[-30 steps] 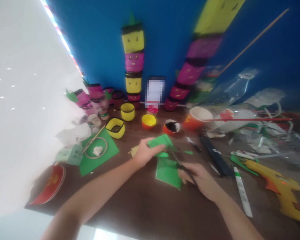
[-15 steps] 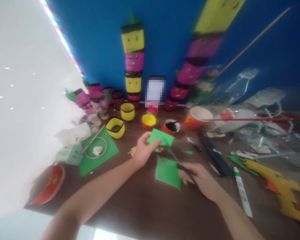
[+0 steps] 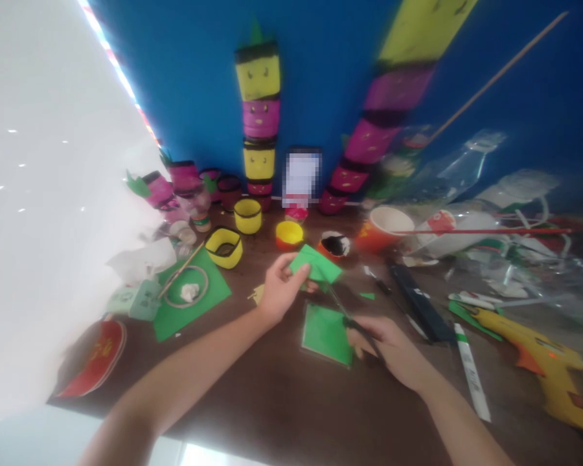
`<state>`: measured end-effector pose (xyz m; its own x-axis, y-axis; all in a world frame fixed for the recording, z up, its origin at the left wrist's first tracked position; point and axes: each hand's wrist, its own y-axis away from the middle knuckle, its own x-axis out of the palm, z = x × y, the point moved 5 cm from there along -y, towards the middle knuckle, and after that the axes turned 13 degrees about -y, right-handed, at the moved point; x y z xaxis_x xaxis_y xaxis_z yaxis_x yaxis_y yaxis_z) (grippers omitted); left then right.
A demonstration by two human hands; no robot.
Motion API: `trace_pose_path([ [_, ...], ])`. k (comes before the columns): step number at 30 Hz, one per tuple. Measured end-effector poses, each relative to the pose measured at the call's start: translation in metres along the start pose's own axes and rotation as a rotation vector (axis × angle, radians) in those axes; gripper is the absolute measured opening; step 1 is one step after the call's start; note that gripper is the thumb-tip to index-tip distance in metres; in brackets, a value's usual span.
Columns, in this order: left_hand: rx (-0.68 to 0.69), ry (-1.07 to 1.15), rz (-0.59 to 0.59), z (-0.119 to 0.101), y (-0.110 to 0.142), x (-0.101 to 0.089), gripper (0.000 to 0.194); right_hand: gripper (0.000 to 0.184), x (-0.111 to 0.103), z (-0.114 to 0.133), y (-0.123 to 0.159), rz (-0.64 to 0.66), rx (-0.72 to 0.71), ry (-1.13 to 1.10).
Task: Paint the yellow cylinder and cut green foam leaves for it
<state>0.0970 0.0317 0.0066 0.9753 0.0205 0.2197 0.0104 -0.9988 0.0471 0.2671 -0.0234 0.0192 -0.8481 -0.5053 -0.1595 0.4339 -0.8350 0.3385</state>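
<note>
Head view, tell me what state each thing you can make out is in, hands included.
Left hand: closed on green paper
Green paper: held above the table
Right hand: gripping scissors
Scissors: blades at the held paper, opening unclear
Glue gun: on its side, light lit
Green-and-white marker: lying flat
Green packet: lying flat
Yellow-lined cup: standing, open-topped
Black-stained cup: standing, open-topped

green sheet (image 3: 324, 265) – matt paper | metal scissor blades (image 3: 337, 299) | glue gun (image 3: 534, 353) – plastic

Left hand (image 3: 279, 292) and right hand (image 3: 387, 346) curled
</note>
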Motion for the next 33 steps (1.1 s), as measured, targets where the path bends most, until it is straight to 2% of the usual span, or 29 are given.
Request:
trace_pose_path([
  [8,0.025,-0.034,-0.015,-0.002,0.0006,-0.0006,0.044,0.049,0.0,0.0003,-0.0005,-0.001,0.011,-0.015],
  [16,-0.008,-0.038,0.004,-0.0003,0.0005,-0.0008,0.042,0.048,-0.0006,-0.0053,-0.0015,0.015,0.008,-0.004],
  [33,0.029,-0.028,-0.013,-0.0018,-0.0002,-0.0011,0.041,0.053,0.001,0.0006,-0.0016,-0.003,0.029,0.051],
])
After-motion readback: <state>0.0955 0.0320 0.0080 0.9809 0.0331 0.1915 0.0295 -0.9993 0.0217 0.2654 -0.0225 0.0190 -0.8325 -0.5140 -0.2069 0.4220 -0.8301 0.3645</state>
